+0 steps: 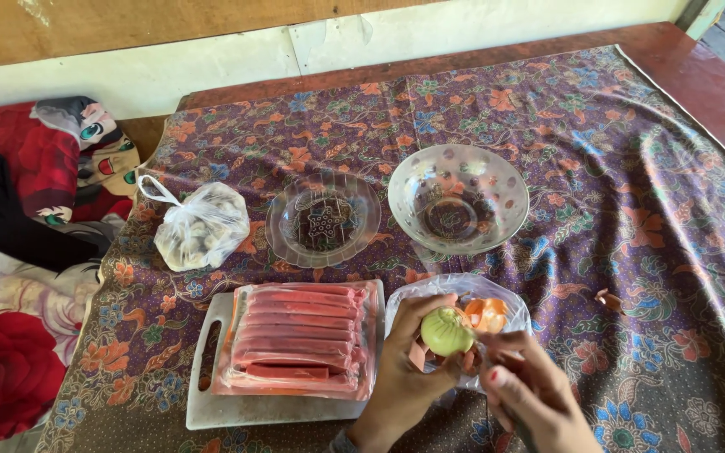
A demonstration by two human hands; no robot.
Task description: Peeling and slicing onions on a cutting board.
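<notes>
My left hand point(400, 373) holds a small, pale green peeled onion point(446, 331) between thumb and fingers. My right hand point(530, 390) is right beside it, its fingertips touching the onion's right side. Both hands hover over a clear plastic bag point(430, 294) that holds orange-brown onion peelings point(488, 312). To the left, a pack of pink sausages point(299, 335) lies on a white cutting board point(211, 403).
Behind the hands stand a shallow clear glass dish point(283, 225) and a deeper dotted glass bowl point(497, 180). A knotted plastic bag of small pale items point(201, 228) sits at the left. A floral cloth point(631, 168) covers the table; a scrap of peel point(607, 298) lies on it. Patterned fabric point(18, 277) is piled at the far left.
</notes>
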